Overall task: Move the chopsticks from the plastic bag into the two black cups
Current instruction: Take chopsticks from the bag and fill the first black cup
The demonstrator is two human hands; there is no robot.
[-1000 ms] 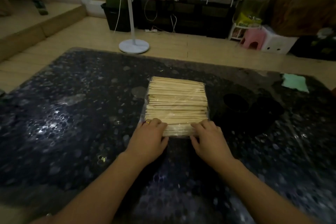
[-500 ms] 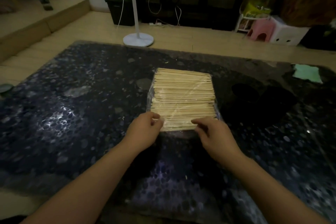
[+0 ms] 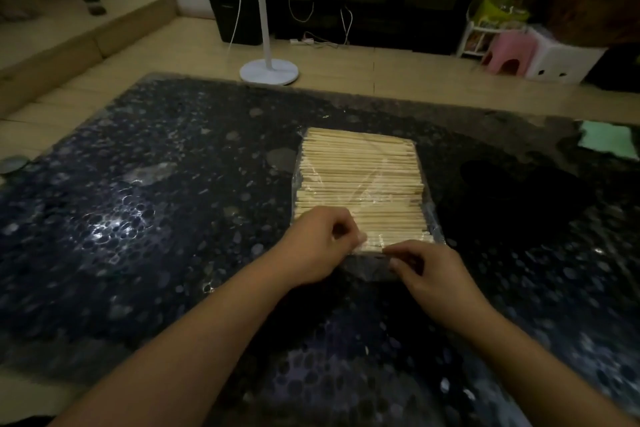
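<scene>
We see the plastic bag (image 3: 431, 218) of chopsticks (image 3: 360, 180) lying flat near the middle of the dark speckled table (image 3: 138, 204), the sticks running left to right. Our left hand (image 3: 317, 243) pinches the clear film at the bag's near edge, fingers curled. Our right hand (image 3: 427, 270) pinches the same near edge just beside it, towards the bag's near right corner. The two black cups (image 3: 512, 191) stand to the right of the bag, near the table's right side; in this dim light they appear as one dark mass. A green cloth (image 3: 607, 144) lies at the far right corner.
</scene>
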